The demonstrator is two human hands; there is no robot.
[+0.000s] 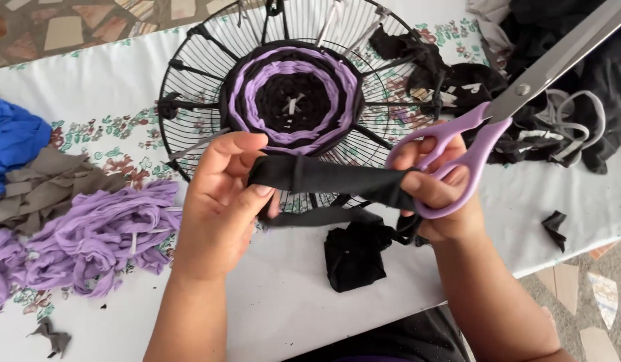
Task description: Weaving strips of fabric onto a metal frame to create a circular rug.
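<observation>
The left hand (220, 201) pinches one end of a black fabric strip (324, 177) between thumb and fingers, closed on it just below the wire fan guard (190, 87), which lies flat on the counter (290, 295). The right hand (438, 194) grips the strip's other end, so the strip is stretched between both hands in front of the guard's lower rim. The same right hand also holds a pair of scissors with lilac handles (458, 157), fingers through the loops; the steel blades point up and away to the right of the guard, and whether they are parted cannot be told. In the middle of the guard sits a round woven disc (294, 97) of black and lilac bands. More of the black strip hangs below the hands to a crumpled black bundle (354, 255) on the counter. Left of the guard lie lilac strips (96, 234), grey-brown strips (45, 184) and blue cloth (12, 137); right of it, a heap of dark fabric (558, 114).
</observation>
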